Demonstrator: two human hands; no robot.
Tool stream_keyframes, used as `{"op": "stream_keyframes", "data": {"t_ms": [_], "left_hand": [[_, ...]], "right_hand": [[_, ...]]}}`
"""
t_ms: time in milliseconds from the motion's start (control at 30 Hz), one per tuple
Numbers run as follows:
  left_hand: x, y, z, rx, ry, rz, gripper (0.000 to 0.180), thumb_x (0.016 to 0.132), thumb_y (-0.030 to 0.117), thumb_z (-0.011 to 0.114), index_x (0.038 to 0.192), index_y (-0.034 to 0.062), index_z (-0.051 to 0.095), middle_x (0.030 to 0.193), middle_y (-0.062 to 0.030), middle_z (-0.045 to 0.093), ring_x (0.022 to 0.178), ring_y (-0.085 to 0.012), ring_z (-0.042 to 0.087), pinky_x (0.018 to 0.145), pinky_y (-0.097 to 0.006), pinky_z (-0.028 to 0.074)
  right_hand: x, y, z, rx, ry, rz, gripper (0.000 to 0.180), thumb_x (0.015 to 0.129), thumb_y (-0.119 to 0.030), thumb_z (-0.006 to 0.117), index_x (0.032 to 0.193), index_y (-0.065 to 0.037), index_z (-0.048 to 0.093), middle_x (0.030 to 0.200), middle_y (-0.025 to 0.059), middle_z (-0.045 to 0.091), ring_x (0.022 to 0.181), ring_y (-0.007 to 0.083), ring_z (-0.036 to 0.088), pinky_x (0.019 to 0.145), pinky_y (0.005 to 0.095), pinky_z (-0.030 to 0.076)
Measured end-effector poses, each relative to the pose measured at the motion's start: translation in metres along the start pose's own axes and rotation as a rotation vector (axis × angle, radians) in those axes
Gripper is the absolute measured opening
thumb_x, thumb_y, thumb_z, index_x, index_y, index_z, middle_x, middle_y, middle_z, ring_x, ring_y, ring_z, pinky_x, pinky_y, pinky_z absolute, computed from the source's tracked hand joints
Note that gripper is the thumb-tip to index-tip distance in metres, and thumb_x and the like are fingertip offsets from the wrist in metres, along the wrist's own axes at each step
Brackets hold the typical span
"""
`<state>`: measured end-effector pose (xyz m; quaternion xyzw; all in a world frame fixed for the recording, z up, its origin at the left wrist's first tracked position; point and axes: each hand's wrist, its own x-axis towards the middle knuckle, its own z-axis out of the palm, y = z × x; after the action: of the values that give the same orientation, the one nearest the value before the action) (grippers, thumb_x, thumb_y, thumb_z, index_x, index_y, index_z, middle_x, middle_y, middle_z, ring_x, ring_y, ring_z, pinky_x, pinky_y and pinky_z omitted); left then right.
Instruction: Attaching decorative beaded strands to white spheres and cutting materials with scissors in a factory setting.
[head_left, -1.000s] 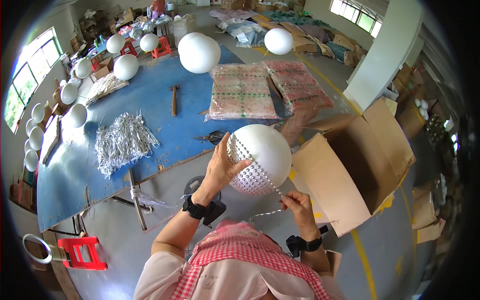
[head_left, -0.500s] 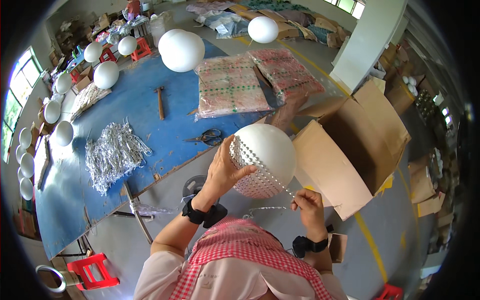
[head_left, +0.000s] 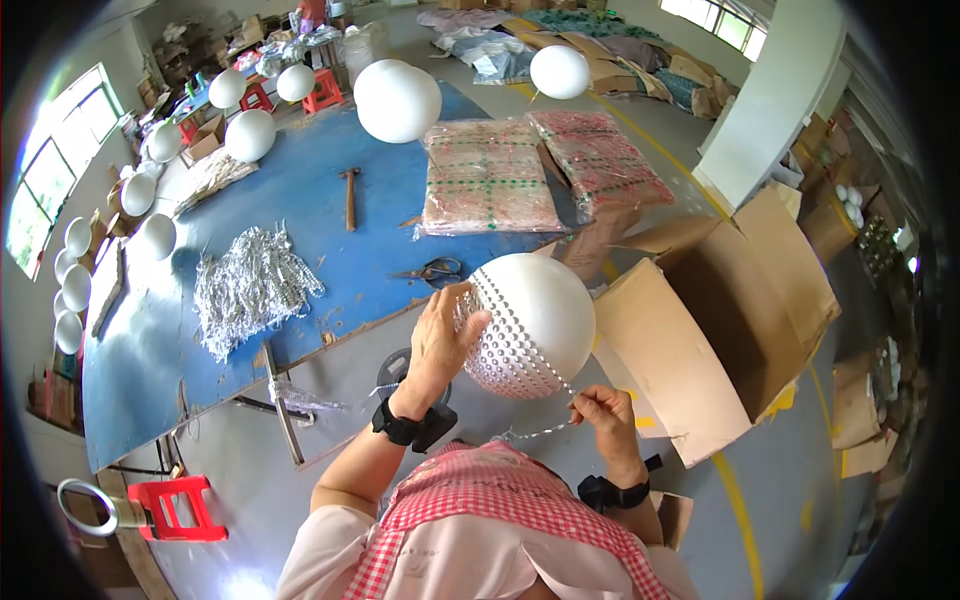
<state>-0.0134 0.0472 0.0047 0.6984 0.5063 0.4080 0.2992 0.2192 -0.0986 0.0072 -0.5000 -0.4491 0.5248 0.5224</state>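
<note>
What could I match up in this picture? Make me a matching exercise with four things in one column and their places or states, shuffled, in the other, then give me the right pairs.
Column one:
1. Partly beaded ball
2. Right hand
3. Hammer
4. Cardboard box

Column two:
A. Lying on the blue table
B. Standing open, to the right of the ball
C. Pinching a bead strand
D. Touched by the left hand

Right pairs: 1-D, 2-C, 3-A, 4-B.
</note>
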Motion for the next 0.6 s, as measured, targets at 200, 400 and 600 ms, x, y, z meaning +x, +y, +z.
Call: {"op": "stream_keyframes", "data": {"t_ms": [200, 400, 600], "left_hand": [[-0.019, 0.007, 0.006, 0.198, -0.065, 0.132, 0.104, 0.066, 0.061, 0.073, 0.138, -0.0017, 0.033, 0.138, -0.0227, 0.042, 0.128, -0.0364, 0.04, 0.103, -0.045, 0.035], [-0.022, 0.015, 0.009, 0.029, 0.034, 0.081, 0.098, 0.066, 0.058, 0.074, 0.133, -0.0025, 0.037, 0.131, -0.0242, 0.047, 0.122, -0.0394, 0.044, 0.1, -0.045, 0.037], [-0.03, 0.019, 0.009, 0.062, 0.098, 0.042, 0.085, 0.07, 0.054, 0.073, 0.129, 0.0009, 0.041, 0.125, -0.0225, 0.049, 0.115, -0.04, 0.048, 0.096, -0.045, 0.039]], "right_hand": [[-0.013, -0.02, -0.002, 0.142, -0.117, -0.104, 0.011, 0.089, -0.008, 0.062, 0.082, 0.0, 0.065, 0.07, 0.0024, 0.061, 0.065, 0.0074, 0.057, 0.063, 0.021, 0.046], [-0.008, -0.011, -0.01, 0.115, -0.075, -0.041, 0.008, 0.088, -0.006, 0.063, 0.083, 0.0, 0.065, 0.071, 0.0017, 0.061, 0.066, 0.0059, 0.056, 0.065, 0.02, 0.046], [-0.003, 0.018, -0.013, 0.066, -0.063, 0.034, 0.008, 0.087, -0.008, 0.064, 0.084, -0.001, 0.065, 0.07, 0.0009, 0.062, 0.065, 0.0056, 0.057, 0.061, 0.0192, 0.045]]}}
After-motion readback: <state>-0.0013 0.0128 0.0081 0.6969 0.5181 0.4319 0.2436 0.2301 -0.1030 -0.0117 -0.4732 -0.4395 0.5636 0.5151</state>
